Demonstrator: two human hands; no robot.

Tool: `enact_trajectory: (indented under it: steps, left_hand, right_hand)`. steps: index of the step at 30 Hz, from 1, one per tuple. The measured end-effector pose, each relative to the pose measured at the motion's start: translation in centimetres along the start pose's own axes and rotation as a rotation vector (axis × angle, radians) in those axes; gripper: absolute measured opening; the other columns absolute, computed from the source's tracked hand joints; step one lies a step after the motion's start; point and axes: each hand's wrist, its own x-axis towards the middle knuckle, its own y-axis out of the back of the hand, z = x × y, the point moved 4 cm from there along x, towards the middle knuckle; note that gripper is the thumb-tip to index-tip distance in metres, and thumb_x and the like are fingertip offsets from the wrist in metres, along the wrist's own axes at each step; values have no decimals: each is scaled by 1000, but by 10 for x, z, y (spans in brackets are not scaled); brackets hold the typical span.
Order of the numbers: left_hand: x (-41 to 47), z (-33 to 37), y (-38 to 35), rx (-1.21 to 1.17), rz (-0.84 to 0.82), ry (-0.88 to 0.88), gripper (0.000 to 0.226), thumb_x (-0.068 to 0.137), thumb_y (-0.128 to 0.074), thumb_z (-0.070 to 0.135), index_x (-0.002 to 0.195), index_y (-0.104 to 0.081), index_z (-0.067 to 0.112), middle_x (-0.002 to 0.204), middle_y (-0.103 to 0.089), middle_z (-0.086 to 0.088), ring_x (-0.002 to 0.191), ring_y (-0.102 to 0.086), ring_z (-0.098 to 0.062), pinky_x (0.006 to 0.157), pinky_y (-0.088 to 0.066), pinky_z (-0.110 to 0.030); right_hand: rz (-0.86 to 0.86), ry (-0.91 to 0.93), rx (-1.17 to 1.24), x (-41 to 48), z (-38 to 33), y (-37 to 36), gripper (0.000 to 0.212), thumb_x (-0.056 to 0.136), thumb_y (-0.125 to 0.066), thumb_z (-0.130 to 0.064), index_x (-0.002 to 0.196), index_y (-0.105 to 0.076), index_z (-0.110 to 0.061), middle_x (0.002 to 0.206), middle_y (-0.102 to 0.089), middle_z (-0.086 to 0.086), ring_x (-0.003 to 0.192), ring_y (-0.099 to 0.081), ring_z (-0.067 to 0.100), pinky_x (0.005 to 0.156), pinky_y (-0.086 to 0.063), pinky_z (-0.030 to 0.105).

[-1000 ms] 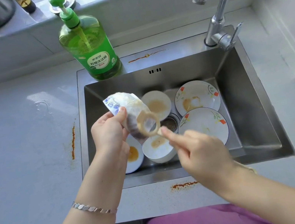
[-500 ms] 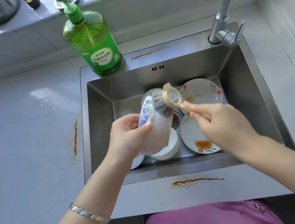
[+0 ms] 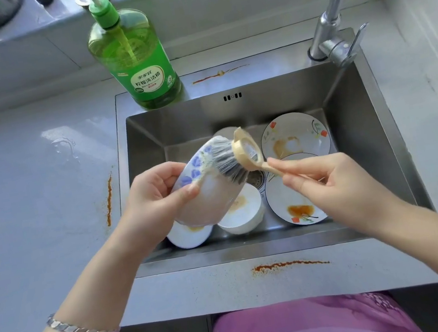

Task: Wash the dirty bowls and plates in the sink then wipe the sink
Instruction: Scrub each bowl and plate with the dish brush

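The left hand [image 3: 156,196] has its fingers and thumb curled round one bowl [image 3: 205,197], white with blue flowers, and holds it tilted above the middle of the sink [image 3: 355,120]. The right hand [image 3: 327,176] pinches the pale handle of one dish brush [image 3: 240,159] between thumb and fingers. The brush's grey bristles lie against the far end of the bowl.

Five dishes lie in the sink below:
- Two plates have red flowers and brown smears, one [image 3: 294,136] at the far right and one [image 3: 291,206] at the near right.
- One white bowl [image 3: 246,213] with a brownish stain sits near the front.
- One white dish [image 3: 186,235] lies at the front left, partly under the held bowl.
- One pale dish [image 3: 224,133] at the back is mostly hidden.

The drain strainer [image 3: 257,178] shows between them.

One green soap bottle [image 3: 136,60] with a pump stands on the sink's back left corner. Its label reads 柠檬洗洁精, and the smaller print is too small to read. One faucet [image 3: 331,11] rises from the back right corner.

The surface [image 3: 29,197] round the sink carries three orange-brown streaks, one to the left, one to the front and one to the right. A fourth streak lies on the sink's back rim. The left wrist wears one silver bracelet [image 3: 79,328].
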Motion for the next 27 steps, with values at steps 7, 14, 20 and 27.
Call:
enact_trajectory:
  steps: [7,14,20,27]
  left_hand:
    - [4,-3,-3,-54,41,1,20,67,-63,15,87,-66,12,71,-72,7,66,-66,-5,58,-52,-17]
    - [5,-5,-2,-56,36,2,20,67,-63,16,86,-66,13,72,-72,7,67,-66,-5,57,-52,-17]
    - [4,-5,1,-73,41,7,21,67,-64,17,87,-67,13,73,-73,6,68,-67,-7,58,-52,-18]
    - [3,-4,7,-166,135,27,23,67,-63,13,90,-66,9,73,-73,3,68,-68,-8,57,-53,-19]
  right_hand:
    - [26,10,-3,10,2,-6,31,92,-54,-16,117,-60,-33,57,-55,-29,57,-55,-10,67,-40,8]
    - [34,-54,-44,20,10,-3,30,93,-52,-18,117,-61,-33,40,-45,-24,46,-46,-1,69,-44,21]
    - [46,-96,-50,24,18,-4,29,93,-52,-19,114,-62,-36,48,-40,-10,55,-38,12,68,-50,38]
    - [70,-63,105,27,9,-10,30,93,-52,-16,117,-59,-33,61,-65,5,60,-41,7,66,-38,21]
